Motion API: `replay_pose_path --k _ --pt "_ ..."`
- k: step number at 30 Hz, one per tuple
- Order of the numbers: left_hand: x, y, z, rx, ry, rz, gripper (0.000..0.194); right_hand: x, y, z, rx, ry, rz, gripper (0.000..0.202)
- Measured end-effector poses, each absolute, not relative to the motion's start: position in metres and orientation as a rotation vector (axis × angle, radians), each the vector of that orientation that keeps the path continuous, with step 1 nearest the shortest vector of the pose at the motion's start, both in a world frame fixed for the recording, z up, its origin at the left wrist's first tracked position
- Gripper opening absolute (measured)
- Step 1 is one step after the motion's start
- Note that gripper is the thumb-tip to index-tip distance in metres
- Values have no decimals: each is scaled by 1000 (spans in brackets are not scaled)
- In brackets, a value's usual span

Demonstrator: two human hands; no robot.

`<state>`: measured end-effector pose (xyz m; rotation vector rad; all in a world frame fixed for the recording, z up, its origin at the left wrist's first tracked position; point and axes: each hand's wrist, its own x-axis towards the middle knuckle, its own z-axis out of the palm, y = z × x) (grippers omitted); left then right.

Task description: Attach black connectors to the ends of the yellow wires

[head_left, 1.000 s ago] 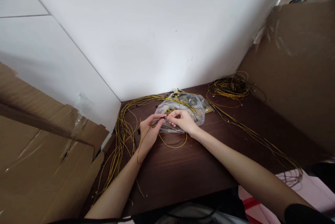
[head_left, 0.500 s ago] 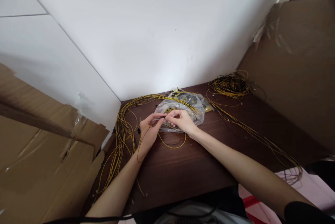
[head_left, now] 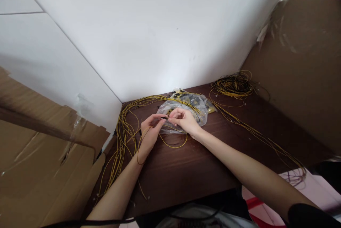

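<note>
My left hand (head_left: 150,128) is closed in a pinch on a small black connector (head_left: 164,117), which sticks out between thumb and forefinger. My right hand (head_left: 185,119) meets it from the other side, thumb and forefinger pinched at the connector's right end; what these fingertips hold is too small to make out. A thin yellow wire (head_left: 174,147) hangs in a loop below both hands, and a dark wire curls round my left wrist. Behind the hands lies a clear plastic bag (head_left: 203,116) of small black and yellow parts.
Bundled yellow and black wires (head_left: 121,139) curve along the left side of the brown table (head_left: 186,171). A wire coil (head_left: 234,86) sits at the back right; more wires (head_left: 255,135) run over the right edge. Cardboard (head_left: 39,171) stands left, a large cardboard box (head_left: 306,71) right.
Both hands stay together at the same spot. The fingertips have drawn slightly apart, and more of the black connector shows between them. The camera view has shifted a little.
</note>
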<state>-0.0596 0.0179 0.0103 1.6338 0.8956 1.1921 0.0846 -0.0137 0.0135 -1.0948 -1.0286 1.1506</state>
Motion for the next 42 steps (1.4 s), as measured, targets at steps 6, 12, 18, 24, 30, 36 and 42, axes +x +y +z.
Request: replay_pose_path --k 6,12,18,24,30,36,42 --pt "-59 17 9 1638 863 1123 14 83 -15 12 -1050 -995 1201 22" --pt "-60 19 9 1605 879 1157 17 85 -14 13 -1068 -957 1217 25" --pt "-60 22 8 1550 865 1209 25 88 -13 14 -1151 -1038 1229 27" --pt "-59 20 5 1553 857 1164 27 85 -15 11 -1127 -1044 1255 28" --pt "-58 20 7 1477 864 1180 37 85 -16 14 -1130 -1045 1252 31" --pt "-57 21 10 1373 869 1209 38 86 -15 16 -1167 -1046 1269 28" --pt "-57 20 7 1459 922 1162 21 83 -16 15 -1161 -1074 1252 31"
